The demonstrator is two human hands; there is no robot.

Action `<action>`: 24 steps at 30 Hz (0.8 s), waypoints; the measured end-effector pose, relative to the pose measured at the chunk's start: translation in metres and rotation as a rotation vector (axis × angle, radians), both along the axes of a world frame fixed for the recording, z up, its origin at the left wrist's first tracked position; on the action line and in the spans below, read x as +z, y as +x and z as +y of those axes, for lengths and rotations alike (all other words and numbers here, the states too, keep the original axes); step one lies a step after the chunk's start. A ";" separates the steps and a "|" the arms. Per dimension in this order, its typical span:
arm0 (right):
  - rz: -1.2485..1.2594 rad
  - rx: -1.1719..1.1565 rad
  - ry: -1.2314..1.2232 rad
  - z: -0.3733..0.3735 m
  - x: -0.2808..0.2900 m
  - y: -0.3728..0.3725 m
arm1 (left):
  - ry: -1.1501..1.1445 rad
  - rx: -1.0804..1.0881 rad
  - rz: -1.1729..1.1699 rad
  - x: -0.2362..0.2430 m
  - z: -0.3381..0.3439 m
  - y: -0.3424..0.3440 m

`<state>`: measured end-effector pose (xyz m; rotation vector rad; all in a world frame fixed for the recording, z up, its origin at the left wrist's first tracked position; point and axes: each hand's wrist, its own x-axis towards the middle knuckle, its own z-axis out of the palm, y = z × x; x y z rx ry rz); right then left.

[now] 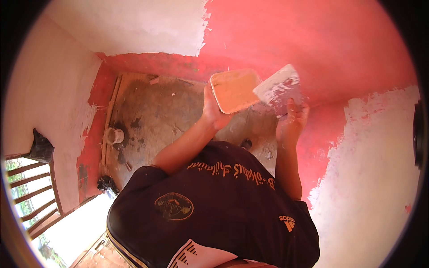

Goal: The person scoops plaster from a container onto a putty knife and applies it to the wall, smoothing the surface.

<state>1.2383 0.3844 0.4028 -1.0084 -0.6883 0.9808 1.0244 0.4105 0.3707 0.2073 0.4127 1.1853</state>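
Observation:
My left hand (215, 112) is closed around the side of a shallow rectangular orange tub (236, 90), held up in front of me. The tub's rim has pale smears; whether the orange surface is its inside or its base I cannot tell. In my right hand (292, 121), fingers pinch the lower end of a flat, wide putty scraper (278, 85). White paste coats the upper part of its blade. The blade's far left corner is at the tub's right edge, and I cannot tell whether they touch.
Ahead rises a red wall (286, 40), with white coating at upper left and a white-coated patch (375, 169) at right. A white bucket (115, 136) stands on the stained floor (156, 107) beside a wooden strip (111, 111). A barred window (33, 190) lies at left.

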 end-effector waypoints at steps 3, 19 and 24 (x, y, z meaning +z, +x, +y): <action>-0.322 -0.084 0.145 0.001 -0.015 0.017 | -0.069 -0.007 0.020 0.011 0.001 0.000; -0.993 0.218 0.807 0.016 0.011 0.039 | 0.097 -0.179 -0.208 0.024 0.009 -0.024; -0.854 0.306 0.686 0.005 0.019 0.031 | 0.082 -0.150 -0.206 0.041 0.006 -0.026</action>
